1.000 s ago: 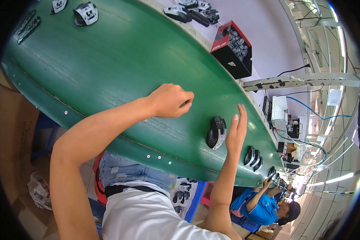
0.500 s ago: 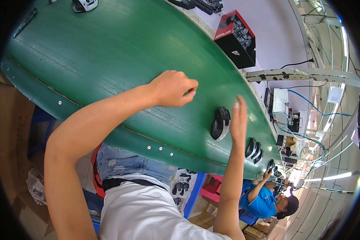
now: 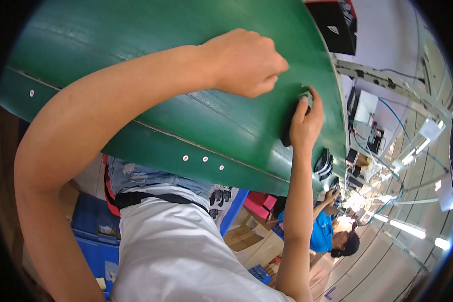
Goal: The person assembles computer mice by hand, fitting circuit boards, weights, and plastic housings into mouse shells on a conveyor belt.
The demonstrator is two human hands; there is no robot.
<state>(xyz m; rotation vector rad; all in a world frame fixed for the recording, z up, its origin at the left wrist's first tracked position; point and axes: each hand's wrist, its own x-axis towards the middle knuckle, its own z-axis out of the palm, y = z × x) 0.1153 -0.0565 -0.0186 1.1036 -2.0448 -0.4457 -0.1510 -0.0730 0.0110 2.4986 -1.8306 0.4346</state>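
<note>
A dark computer mouse (image 3: 287, 132) rests on the long green bench surface (image 3: 236, 133). My right hand (image 3: 308, 123) is closed round it, with the thumb on the near side and the fingers curled over the far end; the palm hides much of the mouse. To the left, my left hand (image 3: 249, 63) hovers over the green surface with its fingers curled into a fist. Whatever lies inside that fist, if anything, is hidden.
Farther along stand more dark mice (image 3: 323, 163). A co-worker in a blue shirt (image 3: 320, 235) sits beyond, a hand at the bench. A black box (image 3: 335, 30) is on the ledge behind. A tray of black parts (image 3: 220, 199) lies beside my lap.
My right hand has come down from beside the mouse and closed on it. My left fist has shifted right, toward the mouse. The whole view has swung, bringing the bench closer.
</note>
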